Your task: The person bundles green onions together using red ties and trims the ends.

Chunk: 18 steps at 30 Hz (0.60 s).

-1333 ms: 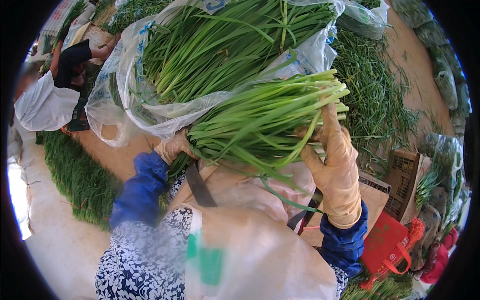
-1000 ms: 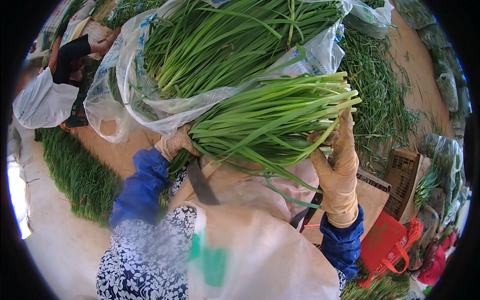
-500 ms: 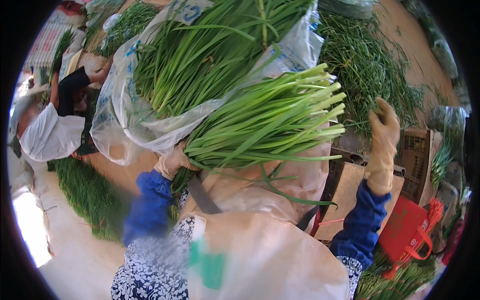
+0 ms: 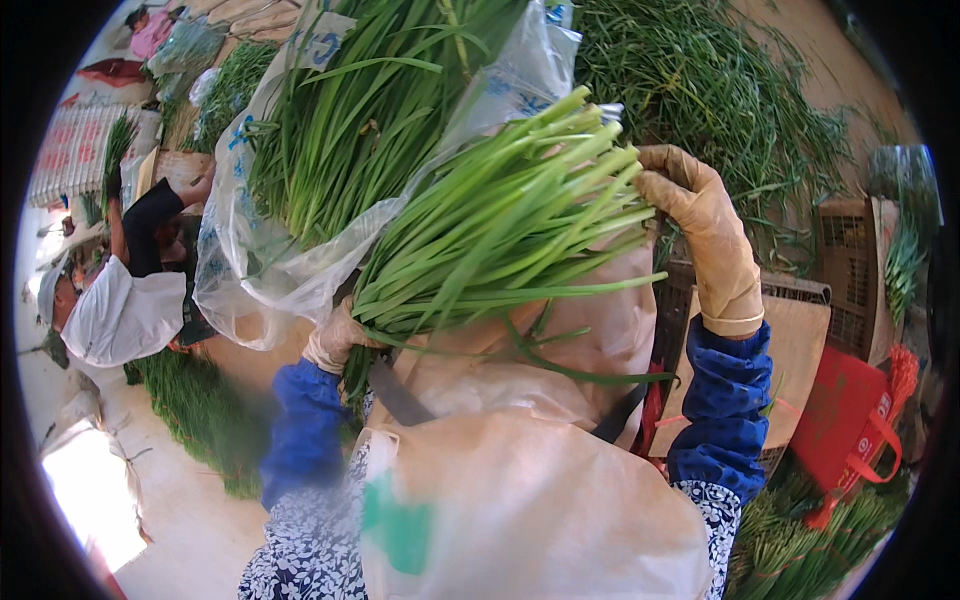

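Observation:
A large bunch of garlic chives (image 4: 500, 220) lies across my lap, its pale cut ends pointing right and its leaf tips to the left. My left hand (image 4: 340, 338), in a pale glove, is closed round the leafy end of the bunch. At the pale ends, my right hand (image 4: 695, 200) in a tan rubber glove has its fingers bent and pinched onto the outermost stalks; the fingertips are partly hidden. Just beyond the bunch, a clear plastic bag (image 4: 225, 270) holds more garlic chives (image 4: 350, 140). A few loose leaves (image 4: 590, 372) hang over my apron (image 4: 530, 500).
Loose greens (image 4: 700, 90) are heaped at the far right. A cardboard sheet (image 4: 790, 345), a brown crate (image 4: 843, 250) and a red bag (image 4: 840, 420) stand at my right. Tied chives (image 4: 205, 420) lie on the floor at left, near another person in a white top (image 4: 125, 310).
My right hand has moved left from above the loose greens to the pale ends of the chives. My left hand keeps its hold. The whole view has shifted slightly.

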Tool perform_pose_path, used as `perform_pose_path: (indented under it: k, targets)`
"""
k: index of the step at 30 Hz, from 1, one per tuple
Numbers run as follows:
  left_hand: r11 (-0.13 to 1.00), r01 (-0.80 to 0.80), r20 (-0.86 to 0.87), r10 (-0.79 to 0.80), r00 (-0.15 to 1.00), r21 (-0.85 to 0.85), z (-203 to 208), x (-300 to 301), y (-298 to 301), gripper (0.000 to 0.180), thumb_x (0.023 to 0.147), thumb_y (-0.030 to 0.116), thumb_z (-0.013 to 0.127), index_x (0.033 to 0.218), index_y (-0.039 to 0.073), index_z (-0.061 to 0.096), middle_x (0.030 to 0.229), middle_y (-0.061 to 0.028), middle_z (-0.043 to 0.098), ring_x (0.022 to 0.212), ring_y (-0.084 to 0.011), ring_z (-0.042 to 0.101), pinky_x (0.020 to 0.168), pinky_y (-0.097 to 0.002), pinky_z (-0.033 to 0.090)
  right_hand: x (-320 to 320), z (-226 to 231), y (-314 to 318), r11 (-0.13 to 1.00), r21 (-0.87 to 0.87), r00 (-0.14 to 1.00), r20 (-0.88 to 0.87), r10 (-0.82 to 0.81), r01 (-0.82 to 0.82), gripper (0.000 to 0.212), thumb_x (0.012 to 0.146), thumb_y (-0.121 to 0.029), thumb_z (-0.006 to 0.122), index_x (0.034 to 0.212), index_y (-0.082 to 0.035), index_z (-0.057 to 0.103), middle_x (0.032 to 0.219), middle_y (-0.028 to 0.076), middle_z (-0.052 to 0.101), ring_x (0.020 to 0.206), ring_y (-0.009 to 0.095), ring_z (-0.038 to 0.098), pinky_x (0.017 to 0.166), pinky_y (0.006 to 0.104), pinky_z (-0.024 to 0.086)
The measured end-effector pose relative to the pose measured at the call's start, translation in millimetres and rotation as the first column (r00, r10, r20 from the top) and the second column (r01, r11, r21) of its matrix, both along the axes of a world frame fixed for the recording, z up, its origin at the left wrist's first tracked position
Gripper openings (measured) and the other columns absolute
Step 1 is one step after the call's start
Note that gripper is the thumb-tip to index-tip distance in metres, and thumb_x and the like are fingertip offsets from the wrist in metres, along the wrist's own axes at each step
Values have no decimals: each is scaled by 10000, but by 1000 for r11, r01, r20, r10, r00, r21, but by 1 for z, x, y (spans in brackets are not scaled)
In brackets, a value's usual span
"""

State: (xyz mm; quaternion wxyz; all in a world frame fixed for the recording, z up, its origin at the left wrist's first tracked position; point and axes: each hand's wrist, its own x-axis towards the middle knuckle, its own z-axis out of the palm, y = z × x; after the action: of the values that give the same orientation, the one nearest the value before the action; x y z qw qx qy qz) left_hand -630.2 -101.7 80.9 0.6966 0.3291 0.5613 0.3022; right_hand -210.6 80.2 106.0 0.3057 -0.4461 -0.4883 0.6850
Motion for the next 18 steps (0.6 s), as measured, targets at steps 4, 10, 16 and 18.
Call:
perform_pose_path:
  k: [4, 10, 16, 18]
  targets:
    - [992, 122, -79, -120, 990, 15, 0, -3, 4, 624, 647, 5, 824, 1234, 4, 612, 1161, -68, 669, 1017, -164, 605, 907, -333, 495, -1, 12, -11, 1000, 19, 993, -113, 24, -22, 344, 860, -68, 657, 1186, 26, 596, 1037, 48, 672, 936, 105, 622, 864, 255, 488]
    - [997, 76, -84, -75, 994, 12, 3, -5, 2, 591, 660, -2, 806, 1220, 5, 619, 1163, -72, 666, 1013, -167, 605, 893, -333, 499, -5, -1, -8, 999, -13, 963, -264, -50, 48, 357, 817, -11, 631, 1169, 34, 587, 1016, 60, 664, 924, 137, 634, 870, 259, 504]
    - [994, 104, -75, -104, 992, 8, 4, -8, 2, 639, 634, 26, 808, 1240, -3, 609, 1180, -84, 659, 1056, -175, 595, 938, -331, 476, -8, -2, -9, 985, -131, 876, -456, -160, 112, 406, 780, 8, 621, 1178, 66, 564, 1090, 130, 666, 946, 196, 661, 880, 300, 527]
    - [991, 126, -173, -130, 976, -32, 13, 5, 6, 798, 594, 97, 863, 1321, 18, 546, 1315, -102, 575, 1177, -211, 531, 1027, -372, 415, -5, 7, -8, 982, -166, 879, -450, -157, 91, 437, 788, -46, 630, 1198, 81, 545, 1059, 143, 673, 918, 200, 666, 866, 301, 530]
